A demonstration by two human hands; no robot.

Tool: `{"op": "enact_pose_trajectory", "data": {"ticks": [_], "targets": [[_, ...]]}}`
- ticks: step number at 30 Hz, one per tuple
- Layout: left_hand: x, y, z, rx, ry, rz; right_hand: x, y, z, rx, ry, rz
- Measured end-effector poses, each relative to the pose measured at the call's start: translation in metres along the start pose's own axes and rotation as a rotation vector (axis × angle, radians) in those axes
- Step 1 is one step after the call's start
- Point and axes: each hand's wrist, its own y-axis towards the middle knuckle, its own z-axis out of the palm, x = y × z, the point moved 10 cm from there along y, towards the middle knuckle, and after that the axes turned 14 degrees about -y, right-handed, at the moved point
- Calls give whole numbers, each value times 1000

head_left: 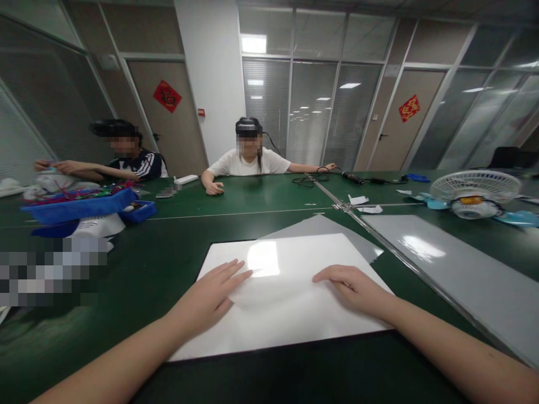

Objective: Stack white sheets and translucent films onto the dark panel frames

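Note:
A white glossy board (286,314) lies flat on the green table (168,269) before me, with a bright light reflection near its upper middle. My left hand (214,289) rests on the board's left part, palm down, fingers spread. Over the right part, my right hand (351,285) touches the surface with its fingertips, fingers loosely bent and nothing visible in them. A grey sheet (320,225) sticks out from behind the board's far edge.
Blue trays (84,207) heaped with coloured items stand at the left. A metal strip (404,258) crosses the table beside a grey panel (458,264). A white fan cage (475,188) lies far right. Two people (252,160) sit across, near black cables (311,179).

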Motion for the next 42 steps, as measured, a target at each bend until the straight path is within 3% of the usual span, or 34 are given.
{"op": "enact_pose_trajectory", "data": {"ticks": [6,14,22,25,29,31,33,36,42], "targets": [[4,0,9,75,-35,-13,1,-2,8,-41,10,-81],[6,4,11,115,-60,-84,-8,0,10,-54,-107,-41],[7,5,2,60,-48,-154,-2,-2,-2,-67,-367,-148],[14,4,1,49,-57,-229,-36,-4,-20,-146,-428,-24],[24,4,3,46,-77,-296,-122,-23,-47,-395,-297,351],[26,5,5,58,-77,-314,-163,-39,-50,-485,-164,564],[27,5,6,79,-66,-325,-186,-48,-44,-512,-28,684],[26,5,6,90,-26,-321,-183,-44,-38,-453,-25,673],[32,1,6,72,20,-368,-148,-20,-32,-295,-293,426]]}}
